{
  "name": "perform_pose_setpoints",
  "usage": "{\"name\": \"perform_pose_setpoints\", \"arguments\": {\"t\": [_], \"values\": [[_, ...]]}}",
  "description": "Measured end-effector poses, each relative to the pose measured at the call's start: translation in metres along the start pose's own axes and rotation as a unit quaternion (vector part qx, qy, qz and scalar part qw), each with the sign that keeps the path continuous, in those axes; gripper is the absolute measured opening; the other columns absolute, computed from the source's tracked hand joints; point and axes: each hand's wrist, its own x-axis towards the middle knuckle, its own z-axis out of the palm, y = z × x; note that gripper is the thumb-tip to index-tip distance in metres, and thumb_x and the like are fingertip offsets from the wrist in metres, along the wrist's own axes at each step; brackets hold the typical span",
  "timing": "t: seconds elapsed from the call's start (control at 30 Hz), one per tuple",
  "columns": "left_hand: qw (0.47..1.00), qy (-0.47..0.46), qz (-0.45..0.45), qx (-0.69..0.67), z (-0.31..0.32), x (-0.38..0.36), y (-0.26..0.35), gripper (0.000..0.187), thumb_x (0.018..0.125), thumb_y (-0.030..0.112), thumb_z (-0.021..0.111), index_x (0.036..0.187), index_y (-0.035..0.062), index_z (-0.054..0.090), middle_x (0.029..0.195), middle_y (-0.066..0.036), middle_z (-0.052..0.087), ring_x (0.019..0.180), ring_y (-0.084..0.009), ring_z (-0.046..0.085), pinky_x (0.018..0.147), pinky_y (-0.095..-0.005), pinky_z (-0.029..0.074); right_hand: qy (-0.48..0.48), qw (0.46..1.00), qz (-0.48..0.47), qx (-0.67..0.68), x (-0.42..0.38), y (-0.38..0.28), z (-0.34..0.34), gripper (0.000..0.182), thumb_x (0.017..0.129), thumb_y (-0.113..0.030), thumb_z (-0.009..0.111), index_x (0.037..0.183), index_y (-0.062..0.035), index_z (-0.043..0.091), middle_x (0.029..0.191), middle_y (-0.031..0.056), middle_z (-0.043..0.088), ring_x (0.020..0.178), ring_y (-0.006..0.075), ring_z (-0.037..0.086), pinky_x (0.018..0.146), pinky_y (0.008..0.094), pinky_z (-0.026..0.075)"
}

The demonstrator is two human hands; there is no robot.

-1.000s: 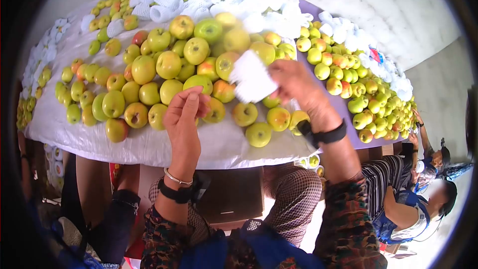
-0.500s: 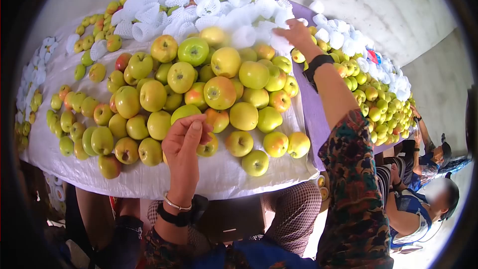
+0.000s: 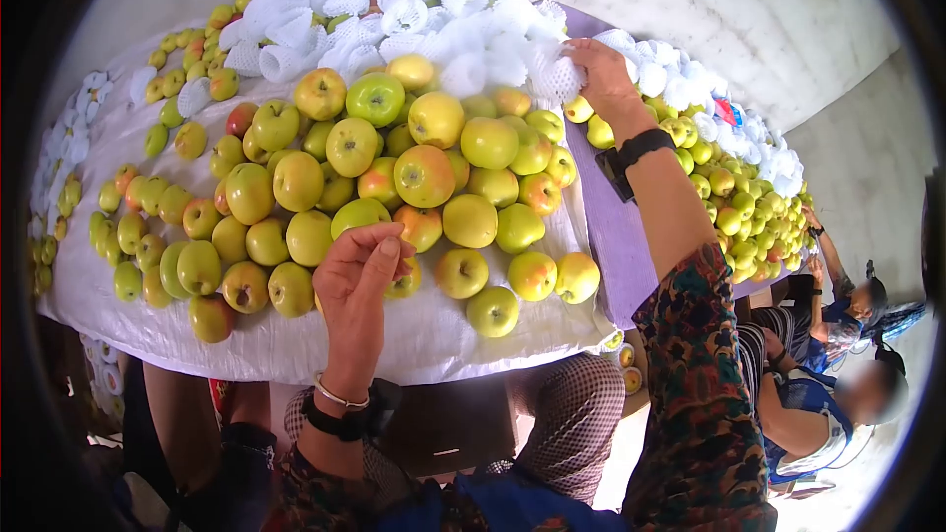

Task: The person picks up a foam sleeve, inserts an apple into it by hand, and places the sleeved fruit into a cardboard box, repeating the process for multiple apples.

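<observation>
My left hand [image 3: 357,281] hovers over the near side of the apple pile, thumb against curled fingers, with nothing visible in it. Just behind its fingertips lies a yellow-green apple [image 3: 404,282], partly hidden. At the far right of the pile, my right hand [image 3: 603,81] has its fingertips closed on a white foam net [image 3: 555,75]. Beside that net spreads a heap of similar foam nets [image 3: 404,15], some slightly blurred. Loose yellow-green and reddish apples [image 3: 424,175] cover the middle of the white sheet [image 3: 448,350].
A purple surface [image 3: 618,271] borders the sheet on the right. Beyond it are another apple pile [image 3: 744,207] and more foam nets [image 3: 778,163]. Two people [image 3: 803,424] sit at the right. Netted apples [image 3: 631,374] show below the table edge.
My right hand has shifted slightly right and down from the net heap, and a foam net is now at its fingertips. My left hand keeps its pinch. The whole view has shifted slightly.
</observation>
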Motion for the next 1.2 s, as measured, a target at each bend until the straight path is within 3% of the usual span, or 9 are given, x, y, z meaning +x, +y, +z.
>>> {"name": "perform_pose_setpoints", "arguments": {"t": [0.07, 0.1, 0.13, 0.5, 0.73, 0.8, 1.0, 1.17, 1.2], "values": [[1.000, -0.022, 0.012, -0.004, -0.001, -0.004, 0.003, 0.018, 0.096, 0.012, 0.059, 0.108, -0.0006, 0.064, 0.090, -0.005, 0.067, 0.078, -0.0078, 0.059, 0.073, -0.0214, 0.048, -0.017, 0.998, 0.046, 0.047, 0.004, -0.044, -0.020, 0.026, 0.088, -0.005, 0.054, 0.112, 0.0028, 0.058, 0.103, 0.0109, 0.063, 0.094, 0.0193, 0.063, 0.082, 0.0334, 0.053], [1.000, -0.018, 0.013, -0.004, -0.002, -0.006, 0.003, 0.018, 0.096, 0.012, 0.059, 0.108, -0.0006, 0.064, 0.090, -0.005, 0.067, 0.078, -0.0078, 0.059, 0.073, -0.0214, 0.048, 0.023, 0.911, 0.227, 0.344, 0.013, -0.093, -0.034, 0.027, 0.088, -0.006, 0.054, 0.114, 0.0024, 0.056, 0.103, 0.0112, 0.063, 0.094, 0.0200, 0.063, 0.084, 0.0342, 0.053], [0.999, -0.032, 0.016, -0.001, -0.002, -0.008, 0.003, 0.020, 0.097, 0.013, 0.059, 0.110, -0.0005, 0.063, 0.092, -0.005, 0.068, 0.080, -0.0084, 0.060, 0.073, -0.0220, 0.048, 0.056, 0.705, 0.380, 0.596, 0.016, -0.135, -0.043, 0.029, 0.088, -0.006, 0.054, 0.115, 0.0019, 0.055, 0.104, 0.0114, 0.063, 0.094, 0.0207, 0.063, 0.085, 0.0351, 0.054], [0.982, -0.010, -0.081, -0.168, -0.001, -0.018, -0.008, 0.028, 0.097, 0.022, 0.059, 0.118, 0.0038, 0.057, 0.108, -0.002, 0.064, 0.097, -0.0110, 0.060, 0.084, -0.0275, 0.048, -0.052, 0.614, 0.365, 0.698, -0.053, -0.305, -0.012, 0.026, 0.083, -0.002, 0.058, 0.108, 0.0005, 0.061, 0.097, 0.0072, 0.067, 0.085, 0.0145, 0.065, 0.080, 0.0282, 0.054], [0.974, 0.084, -0.045, -0.205, -0.023, -0.022, -0.016, 0.018, 0.093, 0.020, 0.064, 0.106, 0.0091, 0.060, 0.102, 0.001, 0.064, 0.090, -0.0074, 0.059, 0.078, -0.0240, 0.046, 0.062, 0.663, 0.421, 0.616, -0.072, -0.307, -0.012, 0.026, 0.083, 0.002, 0.058, 0.108, 0.0028, 0.064, 0.097, 0.0074, 0.068, 0.082, 0.0118, 0.063, 0.075, 0.0248, 0.051], [0.966, 0.087, -0.051, -0.238, -0.026, -0.026, -0.008, 0.022, 0.093, 0.018, 0.062, 0.111, 0.0069, 0.058, 0.107, -0.003, 0.065, 0.095, -0.0112, 0.061, 0.081, -0.0263, 0.047, 0.249, 0.816, 0.371, 0.367, -0.077, -0.298, -0.015, 0.025, 0.084, 0.003, 0.057, 0.108, 0.0033, 0.063, 0.098, 0.0080, 0.067, 0.085, 0.0132, 0.062, 0.075, 0.0264, 0.049], [0.942, 0.067, -0.079, -0.319, -0.027, -0.037, 0.006, 0.030, 0.090, 0.014, 0.060, 0.118, 0.0027, 0.055, 0.113, -0.008, 0.065, 0.103, -0.0187, 0.063, 0.090, -0.0334, 0.049, 0.225, 0.920, 0.310, 0.084, -0.101, -0.286, 0.008, 0.025, 0.084, 0.003, 0.057, 0.109, 0.0014, 0.062, 0.104, 0.0166, 0.063, 0.096, 0.0296, 0.061, 0.081, 0.0379, 0.048], [0.936, 0.059, -0.096, -0.333, -0.027, -0.044, 0.003, 0.034, 0.089, 0.009, 0.060, 0.121, 0.0006, 0.054, 0.114, -0.009, 0.065, 0.108, -0.0217, 0.062, 0.095, -0.0372, 0.048, 0.203, 0.954, 0.210, 0.063, -0.102, -0.288, 0.003, 0.037, 0.083, -0.003, 0.062, 0.119, 0.0004, 0.058, 0.118, 0.0225, 0.059, 0.114, 0.0392, 0.054, 0.098, 0.0416, 0.043], [0.939, 0.047, -0.093, -0.329, -0.026, -0.046, 0.000, 0.034, 0.088, 0.006, 0.061, 0.121, 0.0012, 0.054, 0.113, -0.008, 0.064, 0.106, -0.0200, 0.062, 0.094, -0.0361, 0.049, 0.111, 0.960, 0.248, 0.063, -0.103, -0.290, 0.005, 0.041, 0.082, -0.007, 0.065, 0.122, -0.0001, 0.057, 0.124, 0.0228, 0.057, 0.120, 0.0403, 0.050, 0.101, 0.0429, 0.041]]}}
